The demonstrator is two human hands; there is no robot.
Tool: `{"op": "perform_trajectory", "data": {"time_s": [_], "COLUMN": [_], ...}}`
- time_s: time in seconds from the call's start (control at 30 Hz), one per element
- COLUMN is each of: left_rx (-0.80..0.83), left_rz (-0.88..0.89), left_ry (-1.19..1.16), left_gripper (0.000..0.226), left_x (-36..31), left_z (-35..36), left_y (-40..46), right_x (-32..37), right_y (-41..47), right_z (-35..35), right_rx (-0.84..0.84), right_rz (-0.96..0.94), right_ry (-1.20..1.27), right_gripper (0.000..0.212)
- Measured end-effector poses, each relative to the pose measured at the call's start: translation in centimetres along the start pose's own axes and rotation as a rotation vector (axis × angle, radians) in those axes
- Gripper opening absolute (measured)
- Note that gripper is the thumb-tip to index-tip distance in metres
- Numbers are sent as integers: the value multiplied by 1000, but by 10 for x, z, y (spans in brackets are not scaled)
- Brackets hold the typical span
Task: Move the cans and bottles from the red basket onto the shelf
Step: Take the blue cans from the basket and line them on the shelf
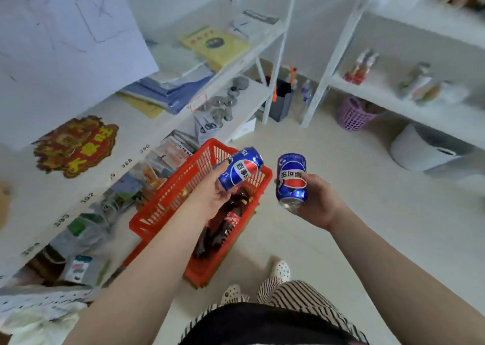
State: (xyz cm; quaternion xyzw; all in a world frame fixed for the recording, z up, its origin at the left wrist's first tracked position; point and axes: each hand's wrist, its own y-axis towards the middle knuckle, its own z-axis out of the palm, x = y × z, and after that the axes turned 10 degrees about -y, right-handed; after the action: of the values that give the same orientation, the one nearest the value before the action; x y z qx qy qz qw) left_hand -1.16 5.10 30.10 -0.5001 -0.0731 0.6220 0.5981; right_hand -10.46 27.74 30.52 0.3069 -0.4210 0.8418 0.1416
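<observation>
The red basket point(168, 203) stands on the floor beside the left shelf unit. Dark cola bottles point(231, 213) with red labels lie inside it. My left hand point(212, 200) is above the basket and grips a blue cola can point(240, 167), tilted with its top pointing up and right. To the right of the basket, over the floor, my right hand point(315, 200) holds a second blue cola can point(291, 180), its silver end facing me. The white shelf point(409, 103) on the right carries a few bottles.
The left shelf unit point(78, 182) holds papers, packets and metal parts. A purple basket point(353, 113) and a white tub point(425, 150) sit under the right shelf. A dark bin point(282, 100) stands in the corner. My slippered feet point(280, 271) are just behind the red basket.
</observation>
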Motion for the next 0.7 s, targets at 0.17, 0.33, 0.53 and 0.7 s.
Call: {"op": "perform_trajectory", "data": {"time_s": [0.17,0.33,0.53,0.7], "left_rx": [194,360,420,438], "left_rz": [-156,-306,-436,-492], "left_ry": [32,93,184,300], "left_gripper": [46,66,57,57], "left_x": [40,115,229,308], "left_z": [75,154,263,351], "left_y": [-2,-1,-6,-11], "right_x": [14,19,20,33], "right_y": [-63,-119,-191,-256], "right_z": [-54,-142,-273,-368], "right_rx": [-75,-196,-410,-484], "right_rz": [-119,-221,-250,-349], "right_ry": [145,218,338,328], "right_gripper": [87,69,58,96]}}
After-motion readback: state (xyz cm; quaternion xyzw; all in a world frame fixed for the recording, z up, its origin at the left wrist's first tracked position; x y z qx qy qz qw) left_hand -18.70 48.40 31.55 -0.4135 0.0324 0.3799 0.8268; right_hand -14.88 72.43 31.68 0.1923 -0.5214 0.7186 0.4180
